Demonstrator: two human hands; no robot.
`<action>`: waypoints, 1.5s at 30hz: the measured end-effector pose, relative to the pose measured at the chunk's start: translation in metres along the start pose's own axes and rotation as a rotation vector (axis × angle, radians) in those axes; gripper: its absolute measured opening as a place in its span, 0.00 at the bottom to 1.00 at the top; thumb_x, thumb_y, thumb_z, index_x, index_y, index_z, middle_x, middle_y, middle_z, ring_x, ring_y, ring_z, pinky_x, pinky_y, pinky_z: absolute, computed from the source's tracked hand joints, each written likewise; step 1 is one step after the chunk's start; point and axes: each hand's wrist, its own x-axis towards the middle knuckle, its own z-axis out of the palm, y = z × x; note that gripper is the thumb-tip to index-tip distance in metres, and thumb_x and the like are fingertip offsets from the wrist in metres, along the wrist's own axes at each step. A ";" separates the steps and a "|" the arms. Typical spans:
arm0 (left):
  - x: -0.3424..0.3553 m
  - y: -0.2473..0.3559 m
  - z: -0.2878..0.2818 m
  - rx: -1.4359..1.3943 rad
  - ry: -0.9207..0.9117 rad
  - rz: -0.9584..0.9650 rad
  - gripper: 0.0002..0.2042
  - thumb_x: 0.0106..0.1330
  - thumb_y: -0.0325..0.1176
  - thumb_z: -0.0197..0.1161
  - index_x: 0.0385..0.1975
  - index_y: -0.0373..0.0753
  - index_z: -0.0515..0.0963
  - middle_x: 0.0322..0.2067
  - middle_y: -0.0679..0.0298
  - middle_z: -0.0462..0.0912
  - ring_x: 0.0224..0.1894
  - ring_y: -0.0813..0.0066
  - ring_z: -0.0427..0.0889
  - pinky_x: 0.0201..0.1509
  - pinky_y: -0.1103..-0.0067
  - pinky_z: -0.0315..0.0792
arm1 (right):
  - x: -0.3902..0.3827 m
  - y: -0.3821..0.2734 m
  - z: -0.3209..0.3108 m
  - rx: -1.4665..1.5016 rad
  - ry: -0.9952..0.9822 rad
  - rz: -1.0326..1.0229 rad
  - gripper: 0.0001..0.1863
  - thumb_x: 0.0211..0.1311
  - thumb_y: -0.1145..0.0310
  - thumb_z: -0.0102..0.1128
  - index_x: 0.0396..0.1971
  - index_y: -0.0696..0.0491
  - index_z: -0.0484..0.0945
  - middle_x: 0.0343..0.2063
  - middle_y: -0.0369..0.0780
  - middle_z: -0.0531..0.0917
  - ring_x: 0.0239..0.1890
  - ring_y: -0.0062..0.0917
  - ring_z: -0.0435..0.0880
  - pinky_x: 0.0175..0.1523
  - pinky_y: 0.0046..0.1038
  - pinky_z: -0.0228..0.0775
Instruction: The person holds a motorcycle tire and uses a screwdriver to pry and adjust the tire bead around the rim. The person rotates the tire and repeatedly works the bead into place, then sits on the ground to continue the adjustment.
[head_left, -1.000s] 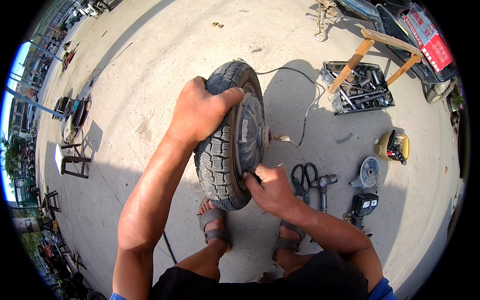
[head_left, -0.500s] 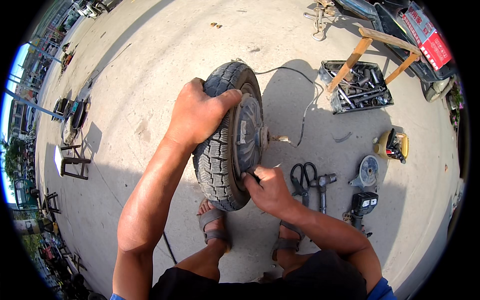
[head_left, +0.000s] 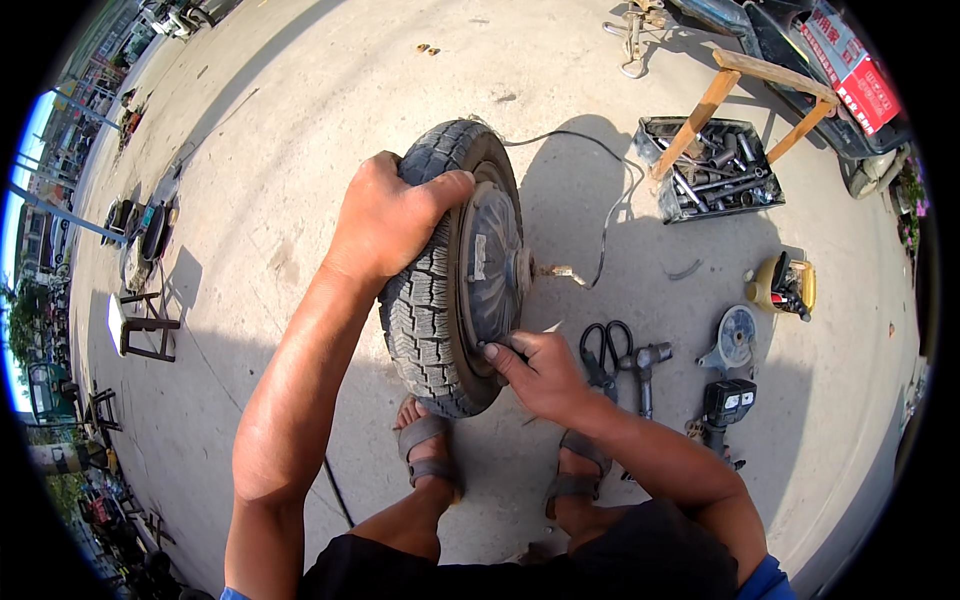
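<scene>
My left hand point(head_left: 390, 220) grips the upper left of a tyre point(head_left: 420, 330), its thumb over the sidewall near the rim. The tyre is upright on a wheel with a grey hub motor point(head_left: 492, 265), whose short axle point(head_left: 555, 270) sticks out to the right with a dark cable. My right hand point(head_left: 530, 370) is closed on the lower rim of the wheel, thumb pressed beside the hub; whether anything small is under those fingertips I cannot make out. Black scissors point(head_left: 610, 345) and a metal tool point(head_left: 648, 375) lie on the ground right of that hand.
On the concrete ground point(head_left: 270, 160) are a tool tray point(head_left: 750, 205) with a wooden frame point(head_left: 740, 62), a cut yellow container point(head_left: 768, 285), a grey round plate point(head_left: 735, 335), a power tool point(head_left: 730, 400) and a stool point(head_left: 140, 320). A vehicle point(head_left: 830, 130) stands upper right; more lines the far left.
The wheel, with both my hands on it, has shifted slightly up and left in the picture. The grip of each hand looks the same.
</scene>
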 end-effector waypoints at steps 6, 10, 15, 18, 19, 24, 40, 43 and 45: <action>0.007 -0.003 -0.005 -0.026 -0.020 -0.034 0.32 0.54 0.49 0.73 0.40 0.16 0.82 0.31 0.45 0.88 0.31 0.62 0.88 0.38 0.72 0.80 | -0.040 0.085 -0.043 -0.748 -0.352 0.180 0.09 0.57 0.69 0.68 0.31 0.61 0.85 0.28 0.54 0.86 0.35 0.47 0.90 0.40 0.45 0.82; 0.008 -0.002 -0.002 -0.024 -0.017 -0.017 0.32 0.54 0.49 0.73 0.40 0.16 0.82 0.31 0.45 0.88 0.30 0.62 0.88 0.38 0.71 0.81 | -0.071 0.150 -0.054 -1.051 -0.158 0.289 0.17 0.53 0.68 0.72 0.39 0.62 0.80 0.38 0.54 0.87 0.40 0.51 0.89 0.46 0.47 0.83; 0.008 -0.005 -0.004 -0.067 -0.046 -0.053 0.31 0.56 0.48 0.73 0.41 0.17 0.82 0.30 0.46 0.88 0.28 0.65 0.88 0.35 0.74 0.81 | -0.072 0.134 -0.054 -0.972 -0.082 0.395 0.21 0.56 0.71 0.70 0.47 0.63 0.75 0.43 0.57 0.83 0.42 0.52 0.89 0.45 0.46 0.85; 0.008 -0.005 -0.005 -0.069 -0.056 -0.051 0.30 0.57 0.47 0.73 0.41 0.17 0.82 0.30 0.46 0.88 0.28 0.65 0.88 0.34 0.74 0.80 | -0.072 0.130 -0.064 -0.997 0.003 0.394 0.23 0.56 0.67 0.75 0.46 0.63 0.75 0.44 0.56 0.83 0.42 0.52 0.89 0.45 0.46 0.85; 0.007 -0.004 -0.004 -0.071 -0.056 -0.059 0.30 0.57 0.47 0.73 0.41 0.17 0.82 0.30 0.46 0.88 0.28 0.65 0.88 0.34 0.74 0.80 | -0.073 0.130 -0.066 -1.000 0.014 0.389 0.24 0.56 0.66 0.76 0.46 0.63 0.75 0.44 0.56 0.83 0.41 0.52 0.89 0.45 0.46 0.84; 0.007 -0.003 -0.003 -0.062 -0.038 -0.041 0.31 0.57 0.47 0.73 0.41 0.16 0.82 0.30 0.46 0.88 0.28 0.64 0.88 0.34 0.74 0.80 | -0.071 0.143 -0.065 -1.057 0.032 0.422 0.21 0.58 0.63 0.74 0.44 0.62 0.79 0.43 0.54 0.83 0.41 0.51 0.89 0.44 0.46 0.84; 0.010 -0.007 -0.004 -0.055 -0.056 -0.038 0.38 0.52 0.52 0.73 0.42 0.12 0.79 0.34 0.38 0.88 0.37 0.55 0.90 0.44 0.68 0.83 | -0.047 0.019 -0.128 -0.178 -0.264 0.446 0.25 0.61 0.71 0.69 0.55 0.65 0.73 0.36 0.50 0.87 0.37 0.35 0.87 0.42 0.35 0.80; 0.009 -0.006 -0.004 -0.058 -0.038 -0.053 0.34 0.54 0.48 0.74 0.44 0.15 0.81 0.33 0.44 0.89 0.32 0.61 0.89 0.39 0.71 0.82 | -0.044 -0.016 -0.153 0.188 -0.190 0.338 0.25 0.65 0.77 0.68 0.60 0.63 0.72 0.39 0.44 0.88 0.40 0.25 0.86 0.44 0.29 0.80; 0.008 -0.006 -0.004 -0.054 -0.025 -0.061 0.34 0.54 0.48 0.74 0.44 0.15 0.81 0.33 0.44 0.89 0.32 0.61 0.89 0.39 0.71 0.82 | -0.043 -0.028 -0.158 0.288 -0.138 0.240 0.26 0.66 0.78 0.68 0.62 0.62 0.71 0.41 0.44 0.88 0.42 0.22 0.86 0.45 0.28 0.80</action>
